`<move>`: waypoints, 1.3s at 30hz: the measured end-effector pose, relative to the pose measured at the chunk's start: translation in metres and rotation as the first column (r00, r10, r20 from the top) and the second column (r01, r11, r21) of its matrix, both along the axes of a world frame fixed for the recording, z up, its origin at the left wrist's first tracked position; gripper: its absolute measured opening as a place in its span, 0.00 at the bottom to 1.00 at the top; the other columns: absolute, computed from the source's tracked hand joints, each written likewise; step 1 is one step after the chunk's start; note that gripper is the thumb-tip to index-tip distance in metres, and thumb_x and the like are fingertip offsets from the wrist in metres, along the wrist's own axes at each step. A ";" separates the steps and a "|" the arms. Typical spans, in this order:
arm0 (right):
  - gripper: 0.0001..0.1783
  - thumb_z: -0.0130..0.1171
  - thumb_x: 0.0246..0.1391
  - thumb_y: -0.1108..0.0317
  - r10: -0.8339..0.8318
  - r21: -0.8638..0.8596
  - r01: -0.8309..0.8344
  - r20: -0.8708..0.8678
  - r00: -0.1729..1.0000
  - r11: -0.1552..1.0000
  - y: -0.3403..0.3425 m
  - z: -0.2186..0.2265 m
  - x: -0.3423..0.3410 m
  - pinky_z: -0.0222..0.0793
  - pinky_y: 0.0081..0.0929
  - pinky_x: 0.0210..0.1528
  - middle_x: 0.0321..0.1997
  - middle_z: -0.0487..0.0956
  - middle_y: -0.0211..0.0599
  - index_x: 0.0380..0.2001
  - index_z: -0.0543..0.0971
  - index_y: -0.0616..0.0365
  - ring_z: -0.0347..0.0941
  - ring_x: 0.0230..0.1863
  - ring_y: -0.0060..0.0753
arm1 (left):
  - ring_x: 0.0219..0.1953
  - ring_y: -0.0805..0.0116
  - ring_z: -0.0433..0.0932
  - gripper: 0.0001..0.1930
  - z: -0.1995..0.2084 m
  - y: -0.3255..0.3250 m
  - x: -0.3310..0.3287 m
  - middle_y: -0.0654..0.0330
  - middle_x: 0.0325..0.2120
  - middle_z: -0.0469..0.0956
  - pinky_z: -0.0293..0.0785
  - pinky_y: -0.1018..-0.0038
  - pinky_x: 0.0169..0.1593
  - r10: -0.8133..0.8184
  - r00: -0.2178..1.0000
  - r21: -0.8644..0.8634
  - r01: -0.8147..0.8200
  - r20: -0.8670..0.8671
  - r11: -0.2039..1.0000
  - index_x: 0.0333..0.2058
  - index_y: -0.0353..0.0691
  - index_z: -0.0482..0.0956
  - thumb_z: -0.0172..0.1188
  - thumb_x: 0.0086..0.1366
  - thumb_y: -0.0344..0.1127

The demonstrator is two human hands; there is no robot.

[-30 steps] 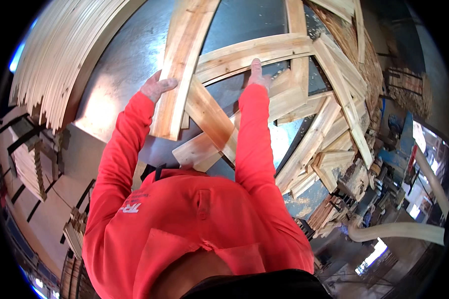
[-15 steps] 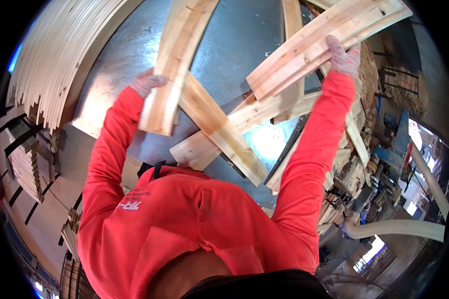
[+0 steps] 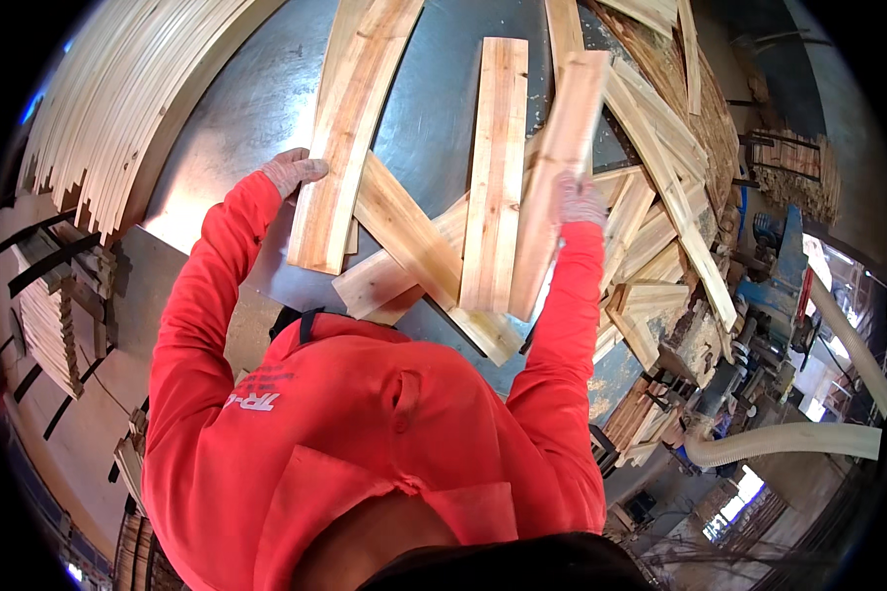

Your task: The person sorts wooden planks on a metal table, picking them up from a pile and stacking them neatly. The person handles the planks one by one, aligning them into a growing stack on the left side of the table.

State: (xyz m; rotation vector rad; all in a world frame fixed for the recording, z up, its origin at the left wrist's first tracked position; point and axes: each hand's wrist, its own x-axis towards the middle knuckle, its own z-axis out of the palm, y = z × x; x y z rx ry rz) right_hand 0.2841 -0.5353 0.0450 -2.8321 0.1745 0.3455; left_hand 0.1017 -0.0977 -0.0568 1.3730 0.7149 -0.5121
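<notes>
My gloved left hand [image 3: 296,170] grips the left edge of a long wooden board [image 3: 350,148], which lies over another board. In my gloved right hand [image 3: 581,200] is a second wooden board [image 3: 560,148], held by its right edge and slightly blurred. Just left of it, a separate knotty board [image 3: 495,177] lies lengthwise, its near end over a slanting board [image 3: 409,222]. A paler board [image 3: 375,284] crosses beneath these at another angle. The fingers under both held boards are partly hidden.
Tall stacked strips [image 3: 118,108] stand at the left of the metal table [image 3: 256,98]. Loose boards [image 3: 675,197] lie in a jumble on the right, near a chipboard edge [image 3: 715,148]. Farther right are a blue machine [image 3: 774,291] and a pale hose [image 3: 788,451].
My right hand has come left and nearer, turning its boards from slanting to lengthwise. One board now lies apart in the middle. My left hand and its board have barely shifted.
</notes>
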 end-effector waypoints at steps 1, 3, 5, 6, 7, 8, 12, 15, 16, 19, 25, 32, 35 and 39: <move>0.38 0.51 0.55 0.39 0.035 0.009 -0.036 0.046 0.998 0.999 -0.007 0.017 0.006 0.66 0.41 0.58 0.51 0.76 0.58 0.53 0.74 0.64 0.72 0.55 0.57 | 0.28 0.69 0.76 0.28 -0.001 -0.001 -0.003 0.60 0.31 0.79 0.73 0.71 0.29 0.037 0.999 -0.013 -0.037 0.018 0.999 0.47 0.41 0.77 0.64 0.55 0.56; 0.35 0.51 0.54 0.41 0.122 0.051 -0.126 0.062 0.991 0.991 0.005 0.052 0.014 0.67 0.41 0.57 0.49 0.78 0.56 0.52 0.75 0.63 0.73 0.55 0.55 | 0.26 0.69 0.76 0.28 -0.003 -0.002 -0.010 0.60 0.29 0.79 0.73 0.71 0.27 0.113 0.993 -0.037 -0.111 0.045 0.993 0.46 0.43 0.78 0.61 0.56 0.58; 0.33 0.52 0.54 0.44 0.234 0.129 -0.233 0.010 0.972 0.964 0.047 0.092 0.018 0.67 0.41 0.56 0.47 0.79 0.56 0.51 0.76 0.62 0.73 0.55 0.53 | 0.29 0.68 0.78 0.30 -0.009 0.006 -0.009 0.58 0.33 0.80 0.74 0.69 0.30 0.073 0.997 0.044 -0.073 0.010 0.996 0.49 0.43 0.77 0.58 0.58 0.61; 0.32 0.52 0.54 0.44 0.181 0.140 -0.176 -0.019 0.983 0.974 0.070 0.092 0.020 0.68 0.40 0.56 0.48 0.79 0.56 0.50 0.77 0.62 0.73 0.55 0.53 | 0.31 0.67 0.79 0.32 -0.014 0.007 -0.001 0.57 0.36 0.80 0.75 0.69 0.31 0.035 0.999 0.071 -0.035 -0.002 0.997 0.50 0.43 0.77 0.56 0.59 0.63; 0.31 0.52 0.53 0.45 0.143 0.160 -0.132 -0.059 0.988 0.978 0.108 0.084 0.017 0.68 0.40 0.55 0.49 0.78 0.57 0.48 0.78 0.62 0.73 0.55 0.53 | 0.37 0.64 0.77 0.34 -0.024 0.008 0.004 0.54 0.40 0.79 0.72 0.67 0.37 0.025 0.999 0.126 -0.029 0.032 0.992 0.52 0.42 0.76 0.55 0.59 0.65; 0.32 0.51 0.54 0.44 0.152 0.180 -0.133 -0.097 0.984 0.975 0.147 0.069 0.005 0.65 0.39 0.59 0.53 0.76 0.55 0.51 0.77 0.60 0.71 0.58 0.52 | 0.42 0.61 0.76 0.37 -0.034 0.009 0.009 0.52 0.43 0.77 0.70 0.65 0.44 0.021 0.998 0.193 -0.033 0.063 0.981 0.54 0.41 0.74 0.53 0.59 0.67; 0.32 0.44 0.57 0.39 0.554 0.265 -0.487 -0.350 0.756 0.832 0.246 0.025 -0.050 0.62 0.47 0.61 0.56 0.75 0.47 0.47 0.79 0.54 0.69 0.58 0.57 | 0.59 0.55 0.68 0.45 -0.006 -0.020 0.013 0.47 0.53 0.73 0.55 0.65 0.65 0.137 0.990 0.125 -0.131 -0.038 0.983 0.61 0.37 0.66 0.54 0.57 0.68; 0.39 0.55 0.49 0.39 0.470 -0.016 -0.478 0.206 0.858 0.878 0.193 -0.004 -0.064 0.60 0.46 0.63 0.63 0.68 0.53 0.58 0.70 0.54 0.62 0.64 0.52 | 0.54 0.58 0.73 0.44 0.038 -0.046 0.015 0.49 0.50 0.75 0.63 0.64 0.61 0.140 0.990 0.172 -0.144 0.031 0.975 0.60 0.36 0.65 0.62 0.55 0.64; 0.45 0.59 0.47 0.41 0.431 -0.254 -0.356 0.381 0.818 0.899 0.168 -0.017 -0.061 0.59 0.45 0.64 0.65 0.65 0.55 0.64 0.63 0.54 0.60 0.67 0.50 | 0.52 0.58 0.74 0.43 0.033 -0.048 0.016 0.50 0.50 0.76 0.65 0.64 0.59 0.135 0.990 0.127 -0.138 0.032 0.982 0.60 0.36 0.65 0.63 0.55 0.62; 0.61 0.68 0.40 0.46 0.070 -0.213 -0.103 -0.157 0.985 0.972 0.130 -0.017 -0.063 0.55 0.43 0.67 0.69 0.54 0.63 0.70 0.46 0.57 0.54 0.69 0.53 | 0.48 0.61 0.77 0.40 0.014 -0.051 0.026 0.52 0.47 0.77 0.72 0.65 0.54 0.152 0.988 0.006 -0.152 0.038 0.988 0.59 0.37 0.65 0.68 0.54 0.54; 0.58 0.72 0.40 0.61 -0.017 0.662 0.259 -0.348 0.937 0.703 0.089 -0.064 -0.030 0.75 0.37 0.43 0.50 0.75 0.53 0.70 0.47 0.57 0.77 0.43 0.43 | 0.47 0.66 0.77 0.30 0.000 -0.034 0.032 0.55 0.44 0.80 0.72 0.68 0.53 0.087 0.982 -0.128 -0.066 0.167 0.990 0.54 0.36 0.73 0.65 0.59 0.51; 0.48 0.59 0.51 0.39 0.395 0.135 -0.383 -0.073 0.916 0.914 0.232 0.008 -0.051 0.62 0.39 0.63 0.61 0.67 0.60 0.66 0.59 0.60 0.66 0.62 0.54 | 0.50 0.63 0.76 0.41 0.000 -0.033 0.020 0.52 0.47 0.78 0.70 0.70 0.56 0.213 0.967 -0.090 -0.202 0.141 0.975 0.58 0.34 0.67 0.70 0.52 0.55; 0.53 0.59 0.48 0.34 0.504 0.364 -0.465 -0.016 0.863 0.807 0.211 0.011 -0.088 0.56 0.44 0.66 0.65 0.61 0.65 0.66 0.57 0.60 0.59 0.65 0.61 | 0.51 0.62 0.75 0.45 0.001 -0.042 0.026 0.51 0.49 0.77 0.70 0.69 0.56 0.135 0.974 0.184 -0.168 0.179 0.968 0.60 0.33 0.64 0.71 0.51 0.55; 0.58 0.65 0.41 0.41 0.613 -0.005 -0.618 -0.125 0.780 0.786 0.108 -0.005 -0.180 0.56 0.53 0.64 0.68 0.56 0.60 0.68 0.49 0.55 0.59 0.64 0.64 | 0.53 0.58 0.74 0.57 -0.001 -0.056 0.035 0.47 0.51 0.74 0.69 0.68 0.58 0.080 0.959 0.150 -0.124 0.273 0.981 0.65 0.32 0.52 0.76 0.44 0.55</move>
